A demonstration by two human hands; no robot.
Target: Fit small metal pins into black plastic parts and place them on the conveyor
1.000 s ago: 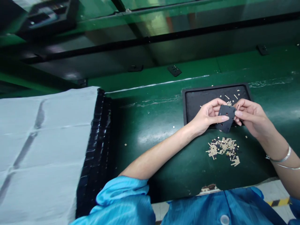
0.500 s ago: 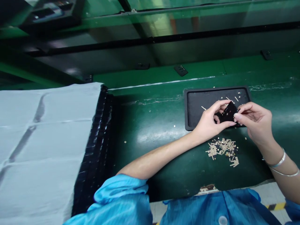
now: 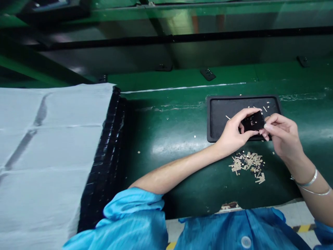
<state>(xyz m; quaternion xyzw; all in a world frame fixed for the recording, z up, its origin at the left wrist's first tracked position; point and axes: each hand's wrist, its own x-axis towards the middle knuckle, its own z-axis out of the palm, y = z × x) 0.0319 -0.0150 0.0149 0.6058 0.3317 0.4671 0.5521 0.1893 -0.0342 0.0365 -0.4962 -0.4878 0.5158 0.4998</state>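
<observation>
Lying nearest, the pile (image 3: 236,164) of thin, pale strips could scatter if bumped. Past it, the left hand (image 3: 234,131) holds the plate (image 3: 253,119) by its edges over the tray (image 3: 208,119); the plate looks smooth and shiny, so it could slip. The right hand (image 3: 283,134) narrows at its right edge; I can't tell if it grips. The tray is dull, black and rimmed. Farther lies a flat, dark card (image 3: 208,74)
</observation>
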